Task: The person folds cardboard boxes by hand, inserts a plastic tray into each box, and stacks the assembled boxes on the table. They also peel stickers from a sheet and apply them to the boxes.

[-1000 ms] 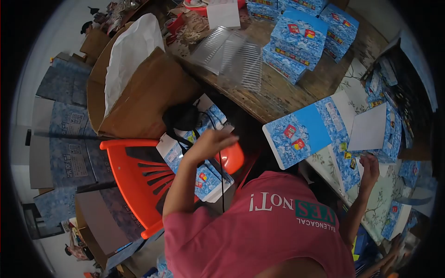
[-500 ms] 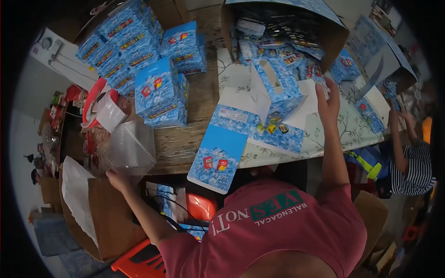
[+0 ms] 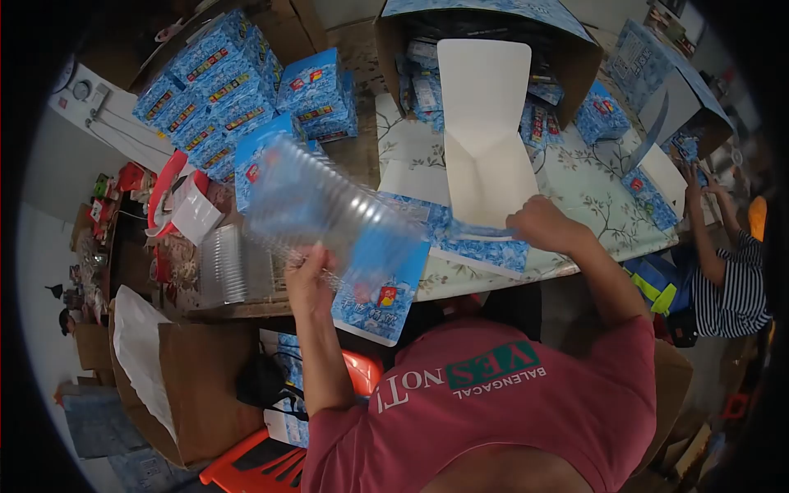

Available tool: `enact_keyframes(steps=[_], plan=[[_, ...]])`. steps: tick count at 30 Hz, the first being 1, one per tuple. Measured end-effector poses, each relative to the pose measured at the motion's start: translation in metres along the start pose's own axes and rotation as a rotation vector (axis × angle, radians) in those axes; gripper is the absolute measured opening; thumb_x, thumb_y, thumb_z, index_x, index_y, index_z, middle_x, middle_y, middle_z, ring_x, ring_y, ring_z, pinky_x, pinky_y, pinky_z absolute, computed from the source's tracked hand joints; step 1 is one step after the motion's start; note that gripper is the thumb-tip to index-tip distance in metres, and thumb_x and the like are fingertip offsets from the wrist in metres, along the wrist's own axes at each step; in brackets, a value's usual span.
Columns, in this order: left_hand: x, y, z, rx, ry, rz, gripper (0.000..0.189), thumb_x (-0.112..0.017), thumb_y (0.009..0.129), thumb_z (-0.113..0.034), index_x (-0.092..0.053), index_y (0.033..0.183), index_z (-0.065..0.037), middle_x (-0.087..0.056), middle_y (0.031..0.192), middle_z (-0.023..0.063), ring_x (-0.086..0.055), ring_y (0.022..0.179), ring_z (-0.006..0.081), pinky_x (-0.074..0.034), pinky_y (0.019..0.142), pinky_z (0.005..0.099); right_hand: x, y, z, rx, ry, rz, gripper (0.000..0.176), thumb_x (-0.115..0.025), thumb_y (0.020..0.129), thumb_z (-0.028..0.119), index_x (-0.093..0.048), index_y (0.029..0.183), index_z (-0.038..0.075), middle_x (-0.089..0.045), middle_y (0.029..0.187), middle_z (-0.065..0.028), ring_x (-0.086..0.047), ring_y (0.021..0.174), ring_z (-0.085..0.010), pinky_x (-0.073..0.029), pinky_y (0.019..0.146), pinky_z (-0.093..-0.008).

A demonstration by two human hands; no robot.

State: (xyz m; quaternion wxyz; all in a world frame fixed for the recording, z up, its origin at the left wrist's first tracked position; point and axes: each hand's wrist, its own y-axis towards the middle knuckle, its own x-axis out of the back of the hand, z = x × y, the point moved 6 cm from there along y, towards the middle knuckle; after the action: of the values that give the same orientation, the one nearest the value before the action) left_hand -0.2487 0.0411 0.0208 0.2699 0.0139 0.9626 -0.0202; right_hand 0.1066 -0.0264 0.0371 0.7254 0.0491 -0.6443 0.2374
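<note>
The clear tray [image 3: 370,212] is up over the tabletop [image 3: 612,234], at 9 o'clock from the open box [image 3: 493,185]. The left hand [image 3: 309,281] pinches the tray's near edge, thumb and fingers close together. The tray looks thin and bendy, so a soft but sure pinch seems best; a hard squeeze could crease it. It is blurry, so I can't tell if it is one tray or more.

The right hand [image 3: 544,224] has its fingers curled on the near right edge of the box. The lid [image 3: 485,86] stands up at 12 o'clock. A firm grip here should stop the box from sliding, and the lid is best kept back.

Between 7 and 8 o'clock, a flat blue card [image 3: 382,308] sticks out past the tabletop's edge, so the left arm could knock it. Stacks of blue boxes [image 3: 218,90] stand near 10 o'clock; the tray could bump the closest ones. More clear plastic [image 3: 223,267] lies between 8 and 9 o'clock. A big carton [image 3: 585,82] with small packs [image 3: 544,125] sits behind the lid. Another person's hands [image 3: 693,179] are at 3 o'clock, well apart.
</note>
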Motion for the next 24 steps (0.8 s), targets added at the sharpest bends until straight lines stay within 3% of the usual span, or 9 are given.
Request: enact_keyframes(steps=[2, 3, 5, 10, 14, 19, 20, 22, 24], plan=[[-0.030, 0.003, 0.026, 0.099, 0.195, 0.039, 0.017, -0.071, 0.073, -0.007, -0.055, 0.070, -0.005, -0.058, 0.065, 0.0052, -0.055, 0.058, 0.0139, -0.042, 0.054, 0.0247, 0.013, -0.021, -0.001, 0.133, 0.234, -0.506, 0.024, -0.062, 0.081, 0.020, -0.059, 0.097, 0.003, -0.061, 0.078, -0.0111, -0.059, 0.067, -0.0267, -0.046, 0.065, -0.0336], [-0.054, 0.003, 0.037, 0.171, 0.265, 0.105, 0.019, -0.073, 0.072, -0.008, -0.055, 0.069, -0.005, -0.057, 0.063, 0.0047, -0.055, 0.057, 0.0135, -0.042, 0.053, 0.0247, 0.021, -0.025, 0.007, 0.126, 0.233, -0.505, 0.024, -0.062, 0.081, 0.020, -0.059, 0.097, 0.003, -0.061, 0.078, -0.0111, -0.059, 0.067, -0.0267, -0.046, 0.065, -0.0336], [-0.099, -0.002, 0.065, 0.228, 0.380, 0.258, 0.022, -0.074, 0.072, -0.011, -0.054, 0.067, -0.005, -0.055, 0.060, 0.0039, -0.053, 0.054, 0.0127, -0.041, 0.051, 0.0242, 0.043, -0.036, 0.007, -0.136, 0.923, -0.703, 0.025, -0.057, 0.086, 0.021, -0.057, 0.103, 0.003, -0.058, 0.072, -0.0063, -0.058, 0.062, -0.0175, -0.047, 0.059, -0.0313], [-0.139, 0.005, 0.095, 0.361, 0.384, 0.313, 0.030, -0.071, 0.078, -0.026, -0.053, 0.064, -0.005, -0.053, 0.057, 0.0026, -0.051, 0.049, 0.0106, -0.040, 0.046, 0.0231, 0.032, -0.033, -0.027, -0.383, 1.033, -0.656, 0.024, -0.052, 0.090, 0.021, -0.055, 0.103, 0.001, -0.055, 0.065, -0.0037, -0.053, 0.057, -0.0078, -0.042, 0.047, -0.0235], [-0.068, 0.056, 0.067, 0.182, 0.577, -0.002, 0.041, -0.068, 0.079, -0.037, -0.049, 0.058, -0.008, -0.047, 0.053, 0.0005, -0.041, 0.042, 0.0077, -0.033, 0.039, 0.0228, 0.033, -0.060, -0.094, -0.523, 1.004, -0.803, 0.024, -0.052, 0.090, 0.021, -0.056, 0.099, -0.001, -0.053, 0.060, -0.0036, -0.049, 0.048, -0.0066, -0.038, 0.039, -0.0218], [-0.007, 0.116, 0.065, 0.065, 0.871, 0.012, 0.043, -0.067, 0.080, -0.037, -0.049, 0.059, -0.005, -0.048, 0.056, 0.0022, -0.044, 0.045, 0.0121, -0.036, 0.042, 0.0266, -0.009, -0.022, -0.115, -0.610, 0.926, -0.779, 0.031, -0.052, 0.089, 0.026, -0.055, 0.100, -0.002, -0.058, 0.068, -0.0091, -0.056, 0.054, -0.0143, -0.044, 0.046, -0.0281], [-0.011, 0.114, 0.060, 0.064, 0.874, 0.017, 0.043, -0.067, 0.080, -0.037, -0.049, 0.059, -0.005, -0.048, 0.056, 0.0022, -0.044, 0.045, 0.0121, -0.036, 0.042, 0.0266, -0.005, -0.022, -0.108, -0.674, 0.547, -0.853, 0.033, -0.052, 0.089, 0.029, -0.056, 0.100, -0.002, -0.060, 0.074, -0.0127, -0.059, 0.062, -0.0205, -0.046, 0.053, -0.0324], [-0.027, 0.102, 0.038, -0.288, 1.294, -0.019, 0.042, -0.067, 0.078, -0.036, -0.061, 0.093, 0.003, -0.063, 0.075, 0.0122, -0.059, 0.065, 0.0213, -0.046, 0.057, 0.0356, -0.001, -0.024, -0.105, -0.725, 0.161, -0.899, 0.035, -0.052, 0.088, 0.031, -0.056, 0.101, -0.001, -0.062, 0.079, -0.0163, -0.062, 0.070, -0.0267, -0.048, 0.061, -0.0367], [-0.030, 0.089, 0.042, -0.407, 1.242, -0.026, 0.046, -0.067, 0.079, -0.035, -0.058, 0.104, 0.003, -0.062, 0.089, 0.0151, -0.060, 0.077, 0.0253, -0.047, 0.065, 0.0382, -0.036, -0.013, -0.124, -0.819, 0.508, -0.431, 0.039, -0.052, 0.084, 0.036, -0.058, 0.101, 0.000, -0.061, 0.094, -0.0228, -0.058, 0.092, -0.0370, -0.045, 0.078, -0.0436]])
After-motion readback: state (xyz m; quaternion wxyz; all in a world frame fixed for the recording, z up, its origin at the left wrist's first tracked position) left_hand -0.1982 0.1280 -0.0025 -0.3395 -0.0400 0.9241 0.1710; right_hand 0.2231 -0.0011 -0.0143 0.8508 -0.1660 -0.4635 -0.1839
